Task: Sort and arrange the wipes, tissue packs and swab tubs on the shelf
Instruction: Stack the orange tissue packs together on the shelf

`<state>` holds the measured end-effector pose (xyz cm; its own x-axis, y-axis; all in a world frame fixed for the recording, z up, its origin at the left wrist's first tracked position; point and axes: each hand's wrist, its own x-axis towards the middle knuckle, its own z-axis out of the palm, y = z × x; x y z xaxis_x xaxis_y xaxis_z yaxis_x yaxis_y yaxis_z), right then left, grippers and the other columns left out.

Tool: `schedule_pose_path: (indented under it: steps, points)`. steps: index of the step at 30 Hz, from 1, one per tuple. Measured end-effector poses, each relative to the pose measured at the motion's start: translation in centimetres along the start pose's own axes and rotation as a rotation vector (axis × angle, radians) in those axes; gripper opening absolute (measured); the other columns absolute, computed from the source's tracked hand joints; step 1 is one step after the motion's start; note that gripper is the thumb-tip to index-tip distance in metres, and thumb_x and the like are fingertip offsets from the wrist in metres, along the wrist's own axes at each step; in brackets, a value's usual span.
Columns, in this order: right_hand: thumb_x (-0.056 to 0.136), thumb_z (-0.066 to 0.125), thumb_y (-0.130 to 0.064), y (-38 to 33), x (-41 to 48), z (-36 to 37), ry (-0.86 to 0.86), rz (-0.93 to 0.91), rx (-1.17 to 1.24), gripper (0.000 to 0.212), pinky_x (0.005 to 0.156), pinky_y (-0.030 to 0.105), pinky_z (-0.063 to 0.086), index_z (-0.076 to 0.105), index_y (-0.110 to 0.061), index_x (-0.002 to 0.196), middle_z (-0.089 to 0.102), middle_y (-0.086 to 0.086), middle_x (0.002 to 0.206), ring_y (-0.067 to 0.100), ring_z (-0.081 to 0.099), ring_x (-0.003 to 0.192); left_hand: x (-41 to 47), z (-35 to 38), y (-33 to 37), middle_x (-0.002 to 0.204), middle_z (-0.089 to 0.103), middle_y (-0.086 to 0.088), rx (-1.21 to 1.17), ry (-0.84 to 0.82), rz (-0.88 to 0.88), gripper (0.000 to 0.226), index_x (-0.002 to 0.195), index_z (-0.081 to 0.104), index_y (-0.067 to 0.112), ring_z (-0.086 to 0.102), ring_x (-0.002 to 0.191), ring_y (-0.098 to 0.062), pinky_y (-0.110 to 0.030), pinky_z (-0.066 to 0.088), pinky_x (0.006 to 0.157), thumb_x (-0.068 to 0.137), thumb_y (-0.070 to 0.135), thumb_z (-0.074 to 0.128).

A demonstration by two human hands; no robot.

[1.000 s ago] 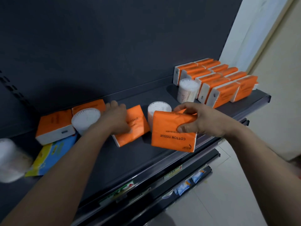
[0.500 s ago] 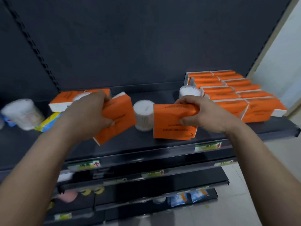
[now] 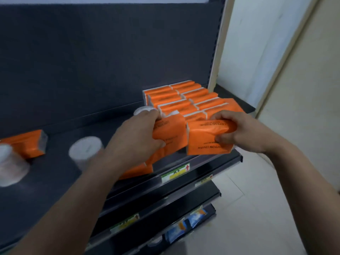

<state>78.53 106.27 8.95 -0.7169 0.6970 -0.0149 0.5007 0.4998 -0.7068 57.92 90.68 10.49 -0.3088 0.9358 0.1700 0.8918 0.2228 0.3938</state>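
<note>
Tightly curled fingers (image 3: 223, 117), gripping orange packs (image 3: 202, 138)

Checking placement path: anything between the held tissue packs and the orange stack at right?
Nothing visible. Left hand holds one pack, right hand the other pack, both just before the stack; a swab tub flanks its left.

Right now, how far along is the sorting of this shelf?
Done: a block of orange tissue packs stands in neat rows at the shelf's right end. In hand: the left hand grips one tissue pack and the right hand a second pack, both just in front of that block. Left: one loose pack lies at the far left, and three swab tubs stand scattered, not grouped.
</note>
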Motion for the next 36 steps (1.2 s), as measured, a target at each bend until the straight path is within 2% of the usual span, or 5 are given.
schedule_pose_path:
  steps: [10,14,21,25,36]
  points:
    - [0.074,0.072,-0.006,5.9,1.3,-4.9,0.093,0.005,-0.198,0.04,0.08,0.029,0.046,0.056,-0.034,0.097,0.055,0.0,0.107,0.019,0.054,0.094,6.2,6.2,4.3,0.121,0.051,0.004,-0.025,-0.101,0.114,0.049,0.121,0.047,0.022,0.048,0.109,-0.015,-0.038,0.044,0.091,0.078,0.03,0.07]
    - [0.074,0.072,-0.006,8.3,3.5,-6.6,0.037,-0.039,-0.239,0.046,0.098,0.035,0.038,0.052,-0.04,0.098,0.04,-0.004,0.117,0.017,0.037,0.115,7.7,8.1,5.5,0.12,0.052,0.002,0.027,-0.056,0.023,0.046,0.116,0.044,0.023,0.05,0.107,-0.018,-0.04,0.046,0.087,0.078,0.027,0.07]
    - [0.08,0.068,-0.01,11.1,7.7,-7.9,-0.13,-0.148,-0.269,0.053,0.094,0.024,0.034,0.051,-0.028,0.127,0.035,-0.001,0.12,0.017,0.036,0.118,8.4,10.7,6.8,0.122,0.051,-0.004,0.175,0.012,-0.106,0.045,0.117,0.049,0.016,0.043,0.112,-0.021,-0.035,0.037,0.094,0.078,0.023,0.071]
    - [0.08,0.069,-0.016,11.2,9.2,-7.4,-0.204,-0.229,-0.272,0.051,0.102,0.031,0.03,0.051,-0.028,0.127,0.041,0.0,0.128,0.017,0.035,0.122,7.7,11.4,7.0,0.119,0.046,0.003,0.233,0.09,-0.183,0.046,0.12,0.053,0.021,0.033,0.112,-0.018,-0.032,0.03,0.096,0.078,0.029,0.071]
    - [0.082,0.068,-0.027,11.9,10.2,-6.8,-0.113,-0.281,-0.384,0.049,0.107,0.035,0.024,0.048,-0.023,0.127,0.037,0.0,0.13,0.02,0.025,0.127,8.1,12.8,6.9,0.108,0.054,-0.004,0.234,0.218,-0.178,0.046,0.113,0.058,0.013,0.044,0.105,-0.024,-0.037,0.037,0.09,0.072,0.02,0.076]
